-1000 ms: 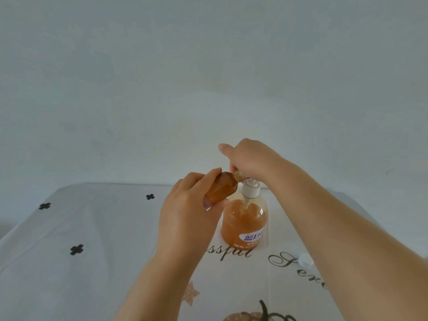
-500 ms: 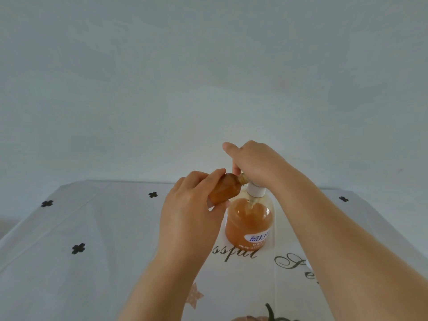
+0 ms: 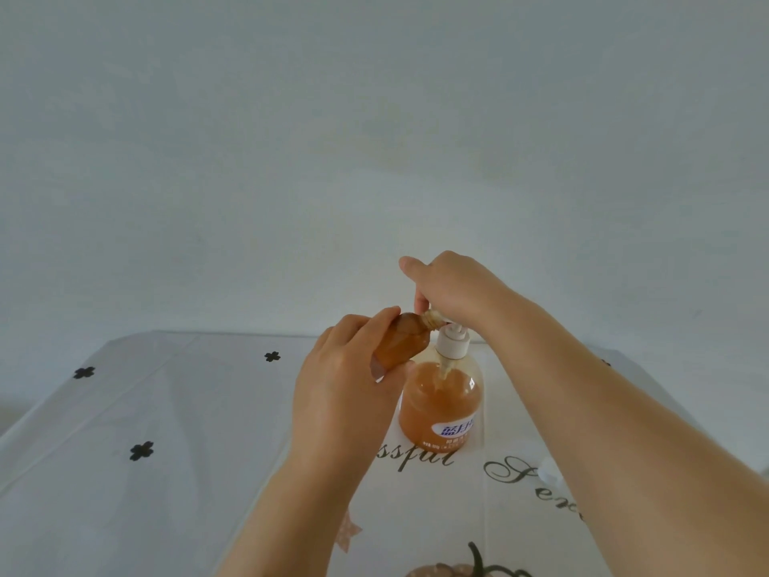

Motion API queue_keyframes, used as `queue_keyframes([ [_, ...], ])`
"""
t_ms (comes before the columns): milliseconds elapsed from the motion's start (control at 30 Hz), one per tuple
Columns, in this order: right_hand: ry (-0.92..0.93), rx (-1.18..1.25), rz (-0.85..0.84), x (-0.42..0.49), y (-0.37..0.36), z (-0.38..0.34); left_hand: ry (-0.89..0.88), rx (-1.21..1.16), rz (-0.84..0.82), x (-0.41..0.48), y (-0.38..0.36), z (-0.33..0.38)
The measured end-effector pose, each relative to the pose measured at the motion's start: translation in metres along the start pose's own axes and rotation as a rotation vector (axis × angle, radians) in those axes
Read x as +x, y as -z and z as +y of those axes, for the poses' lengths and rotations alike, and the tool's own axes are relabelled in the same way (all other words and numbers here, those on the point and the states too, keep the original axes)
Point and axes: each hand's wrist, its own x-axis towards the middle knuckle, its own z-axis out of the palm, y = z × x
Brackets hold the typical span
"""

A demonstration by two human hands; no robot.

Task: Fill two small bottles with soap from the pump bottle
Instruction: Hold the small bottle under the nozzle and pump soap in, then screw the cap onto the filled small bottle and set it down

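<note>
Spill danger right at the spout! Left hand (image 3: 345, 393) wrapped round small bottle (image 3: 401, 343), held tilted nearly flat above the worktop (image 3: 166, 451), narrow neck pushed up against the pump top of pump bottle (image 3: 441, 401). Right hand (image 3: 453, 285) cupped over that pump top, fingers curled down round it. Looks close to full already: one hard press and soap over the lip, down the fingers, onto the worktop. Neck sliding off the nozzle, same mess. Nozzle hidden under the right hand, so lining up by feel only. White cap (image 3: 548, 470) lying beside the right forearm, easy to knock. No sign of the other one.
</note>
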Motion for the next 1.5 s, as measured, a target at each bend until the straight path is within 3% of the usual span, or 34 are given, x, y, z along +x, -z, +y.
queue_keyframes([
  [100,0.054,-0.066,-0.015,0.001,0.001,0.003,0.011,-0.018,-0.016,0.000,0.001,0.001],
  [667,0.060,0.404,0.306,-0.007,0.015,0.008,0.219,-0.159,-0.088,0.001,0.008,0.006],
  [867,0.092,0.365,0.369,-0.028,0.028,0.026,0.291,-0.246,-0.095,-0.001,0.022,0.019],
  [1100,0.055,0.287,0.347,-0.061,0.030,0.063,0.305,-0.351,-0.088,-0.031,0.030,0.041],
  [1500,-0.047,0.066,0.075,-0.113,-0.001,0.145,0.343,-0.368,-0.303,-0.080,-0.012,0.055],
])
